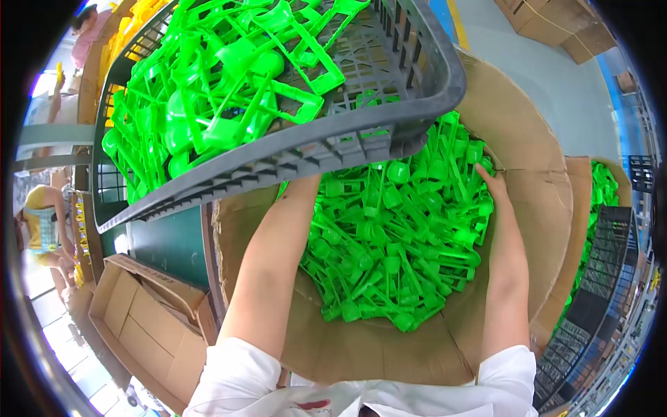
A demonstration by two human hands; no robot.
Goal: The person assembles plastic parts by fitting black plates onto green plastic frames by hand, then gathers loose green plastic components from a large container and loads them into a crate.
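Note:
A large round-walled cardboard carton (375, 354) stands in front of me, holding a heap of green plastic pieces (389, 243) with long stems and cup-like ends. My right hand (493, 182) is inside it, at the right edge of the heap. Its thumb is stretched out against the green pieces, and the other fingers are mostly hidden. My left forearm (271, 257) reaches into the carton on the left, with the hand hidden under a dark grey plastic crate (292, 147). That crate is tilted above the carton's far left side and holds more green pieces (208, 90).
An open cardboard box (142, 333) lies at lower left, beside a green surface (170, 243). At right stand another carton of green pieces (603, 184) and black crates (590, 299). Closed boxes (549, 28) sit at upper right. People (45, 219) work at far left.

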